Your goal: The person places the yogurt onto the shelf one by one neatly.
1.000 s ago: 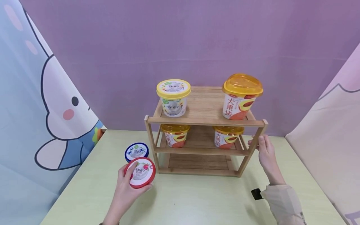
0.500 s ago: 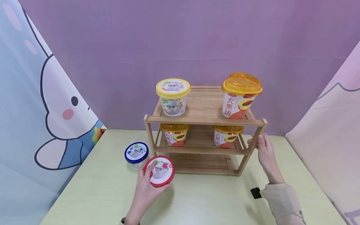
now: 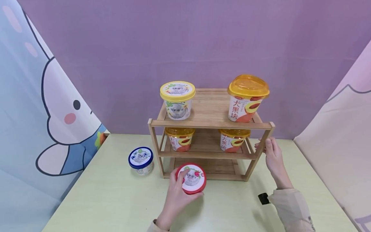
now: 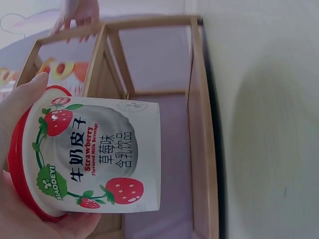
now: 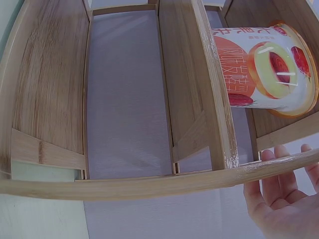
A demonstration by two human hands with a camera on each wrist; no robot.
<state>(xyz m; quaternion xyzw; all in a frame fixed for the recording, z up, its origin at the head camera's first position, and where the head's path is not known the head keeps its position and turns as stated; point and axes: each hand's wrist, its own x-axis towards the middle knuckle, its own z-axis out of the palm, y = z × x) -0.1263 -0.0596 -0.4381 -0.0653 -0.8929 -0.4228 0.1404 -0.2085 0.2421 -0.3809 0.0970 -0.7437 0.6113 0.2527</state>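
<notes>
My left hand [image 3: 177, 192] grips a strawberry milk cup [image 3: 191, 179] round its red lid, in front of the wooden shelf rack's [image 3: 213, 124] lowest tier. In the left wrist view the cup [image 4: 99, 154] shows strawberries on a white wall, and its base faces the rack. My right hand [image 3: 273, 158] holds the rack's right front post, its fingertips showing past the wood. The right wrist view has that hand [image 5: 286, 206] at the post, close to a peach-printed cup [image 5: 259, 69]. Left of the rack, a blue-lidded cup [image 3: 141, 160] stands on the table.
On the top tier stand a yellow-lidded cup [image 3: 177, 100] at left and a tall orange-domed cup [image 3: 247, 98] at right. The middle tier bears two orange-lidded cups, left [image 3: 180, 139] and right [image 3: 234, 140]. A purple cloth [image 3: 116, 64] hangs behind the table [image 3: 101, 193].
My left hand has carried the red-lidded strawberry cup to the right, from beside the blue-lidded cup to before the rack's lowest tier. My right hand stays at the post.
</notes>
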